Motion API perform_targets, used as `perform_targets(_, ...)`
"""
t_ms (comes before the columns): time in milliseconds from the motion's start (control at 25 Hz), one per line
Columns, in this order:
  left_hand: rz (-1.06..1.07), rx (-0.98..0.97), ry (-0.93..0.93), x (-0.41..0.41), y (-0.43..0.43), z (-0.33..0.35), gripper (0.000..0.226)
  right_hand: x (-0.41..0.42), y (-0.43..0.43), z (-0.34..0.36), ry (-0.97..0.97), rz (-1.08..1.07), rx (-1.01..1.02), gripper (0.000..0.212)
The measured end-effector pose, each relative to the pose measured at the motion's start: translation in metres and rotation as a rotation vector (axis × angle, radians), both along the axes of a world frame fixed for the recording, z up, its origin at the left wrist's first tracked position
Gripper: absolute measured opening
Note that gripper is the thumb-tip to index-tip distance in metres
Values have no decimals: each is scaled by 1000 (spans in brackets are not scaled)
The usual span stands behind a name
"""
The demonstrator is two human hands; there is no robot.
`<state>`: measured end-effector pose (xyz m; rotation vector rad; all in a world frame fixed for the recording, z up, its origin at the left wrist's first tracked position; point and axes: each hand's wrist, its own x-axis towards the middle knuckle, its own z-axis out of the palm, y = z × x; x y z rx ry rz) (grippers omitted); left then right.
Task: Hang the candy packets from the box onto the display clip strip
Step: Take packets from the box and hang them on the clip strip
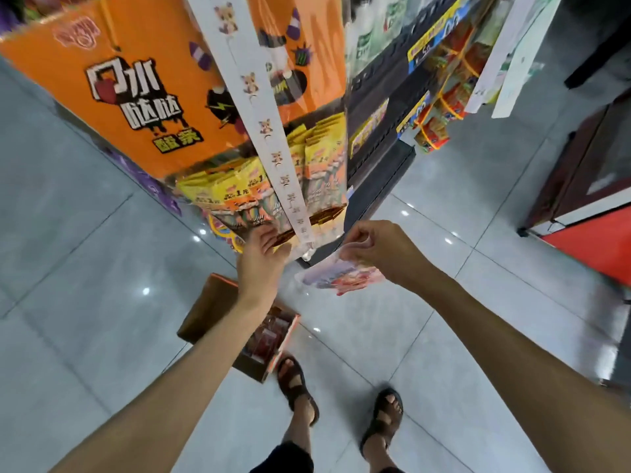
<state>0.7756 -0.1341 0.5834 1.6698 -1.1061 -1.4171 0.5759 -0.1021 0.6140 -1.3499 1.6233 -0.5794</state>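
A white display clip strip (269,131) printed with small cartoon animals hangs down the middle of the view, in front of an orange candy stand. My left hand (263,254) reaches up beside the strip's lower end, fingers apart, touching the packets on the stand. My right hand (372,247) pinches the clear top edge of a pink and red candy packet (338,276), held just right of the strip's bottom. The open cardboard box (246,332) with more red packets sits on the floor below my left forearm.
The orange stand (143,97) holds rows of yellow packets (235,192). Dark shelves (392,107) with snack bags run along the right. A red cabinet (590,240) stands far right. My sandalled feet (341,397) stand on grey floor tiles.
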Motion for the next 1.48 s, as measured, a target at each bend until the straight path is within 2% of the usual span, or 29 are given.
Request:
perform_targets(80, -8, 70, -63, -4, -8, -43, 37, 5, -3, -30, 28, 75, 5, 10)
perform_targets(200, 15, 16, -133, -14, -18, -99, 36, 4, -5, -84, 51, 120, 8, 6)
perform_targets(360, 136, -280, -269, -20, -9, -121, 28, 3, -5, -131, 66, 84, 3, 5)
perform_targets(480, 84, -389, -297, -17, 2, -136, 29, 8, -17, -154, 78, 66, -49, 28)
perform_targets(560, 59, -366, -264, -21, -2, -137, 31, 14, -28, -165, 87, 61, -84, 39)
perform_targets(760, -7, -330, -273, -31, -23, -133, 15, 15, -25, -174, 86, 18, -79, 41)
perform_targets(960, -2, -324, -374, -37, -23, -132, 23, 9, -16, -169, 120, -14, -88, 48)
perform_targets(1080, -21, -308, -330, -41, -24, -132, 20, 8, -22, -169, 108, -26, -111, 49)
perform_targets(1280, -81, -254, -249, -32, -19, -136, 11, 10, -23, -176, 57, -38, -95, 37)
perform_targets(1480, -229, -109, -180, -18, 4, -127, 22, 3, 25, -172, -17, -83, -34, 19)
